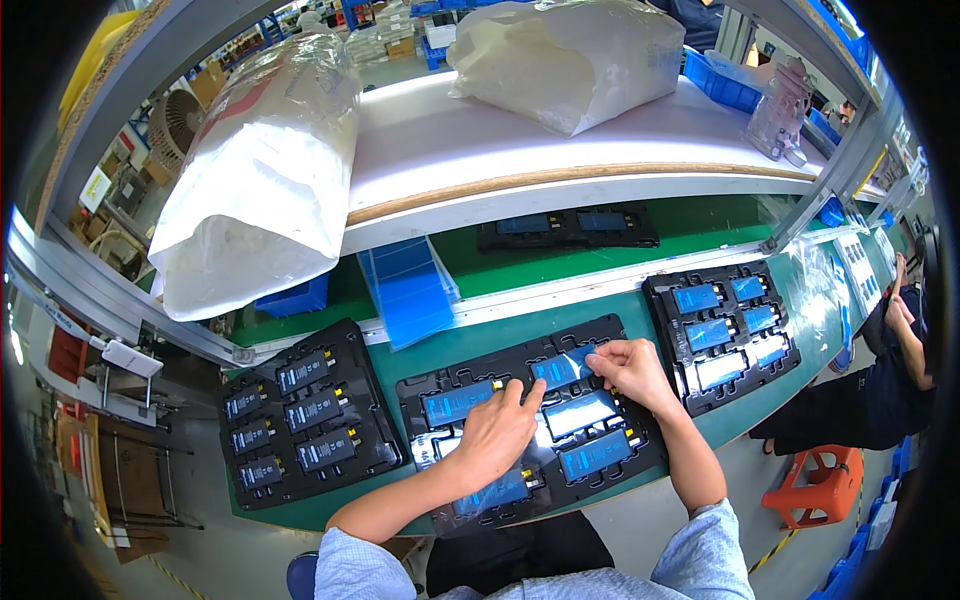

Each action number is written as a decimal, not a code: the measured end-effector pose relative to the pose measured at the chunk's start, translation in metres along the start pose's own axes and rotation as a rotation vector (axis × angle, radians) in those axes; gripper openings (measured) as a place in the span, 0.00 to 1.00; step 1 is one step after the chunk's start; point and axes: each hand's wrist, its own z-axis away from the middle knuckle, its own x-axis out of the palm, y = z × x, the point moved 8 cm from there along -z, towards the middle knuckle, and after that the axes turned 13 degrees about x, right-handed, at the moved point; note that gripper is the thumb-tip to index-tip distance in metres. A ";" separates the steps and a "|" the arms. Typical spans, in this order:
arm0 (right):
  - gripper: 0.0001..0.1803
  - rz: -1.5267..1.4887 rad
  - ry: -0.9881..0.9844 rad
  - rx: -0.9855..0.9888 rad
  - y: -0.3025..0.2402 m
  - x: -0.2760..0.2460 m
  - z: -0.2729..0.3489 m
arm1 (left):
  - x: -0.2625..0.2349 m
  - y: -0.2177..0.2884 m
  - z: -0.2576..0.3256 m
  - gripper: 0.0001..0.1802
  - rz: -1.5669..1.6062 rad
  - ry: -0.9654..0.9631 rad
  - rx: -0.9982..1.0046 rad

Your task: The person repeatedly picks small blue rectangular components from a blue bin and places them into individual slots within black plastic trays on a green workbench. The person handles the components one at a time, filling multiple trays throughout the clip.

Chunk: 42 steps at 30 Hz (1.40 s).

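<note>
A black plastic tray lies in front of me, holding several flat rectangular battery packs with shiny blue film on their faces. At its upper right, one blue-faced battery pack lies between my hands. My right hand pinches the blue film at that pack's right end, thumb and index finger together. Reaching in from the left, my left hand has index and middle fingers stretched out. Its index fingertip touches the pack's left edge, and its palm hides part of the tray's left column.
Left stands another tray of dark-faced packs; right, a tray of blue-faced packs. Blue film sheets hang at the bench's back edge. Above runs a white shelf with plastic bags. A person sits right, near an orange stool.
</note>
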 end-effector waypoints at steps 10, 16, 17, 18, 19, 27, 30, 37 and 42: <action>0.12 0.059 0.051 -0.006 -0.001 0.000 -0.001 | -0.002 0.000 -0.001 0.24 0.014 0.029 0.013; 0.12 0.081 0.071 -0.020 -0.003 -0.001 -0.001 | -0.002 0.000 -0.001 0.24 0.032 0.029 0.016; 0.12 0.077 0.071 -0.010 -0.004 -0.001 -0.001 | -0.002 0.000 -0.001 0.24 0.039 0.026 0.015; 0.12 0.072 0.072 -0.002 -0.004 -0.001 0.000 | -0.002 0.000 -0.001 0.24 0.034 0.025 0.017; 0.12 0.086 0.074 -0.001 -0.005 -0.001 0.000 | -0.002 0.000 0.000 0.25 0.029 0.024 0.019; 0.11 0.380 0.204 -0.262 -0.037 0.008 0.017 | -0.001 0.001 -0.002 0.24 0.004 -0.022 0.013; 0.11 0.368 0.172 -0.274 -0.035 0.009 0.017 | -0.003 0.001 -0.003 0.24 0.016 -0.026 0.020; 0.13 0.128 -0.036 -0.081 -0.023 0.006 0.007 | -0.001 -0.001 -0.001 0.24 0.025 -0.022 0.010; 0.12 -0.159 -0.195 0.034 -0.015 0.012 0.007 | 0.002 -0.001 0.002 0.25 0.012 -0.053 0.003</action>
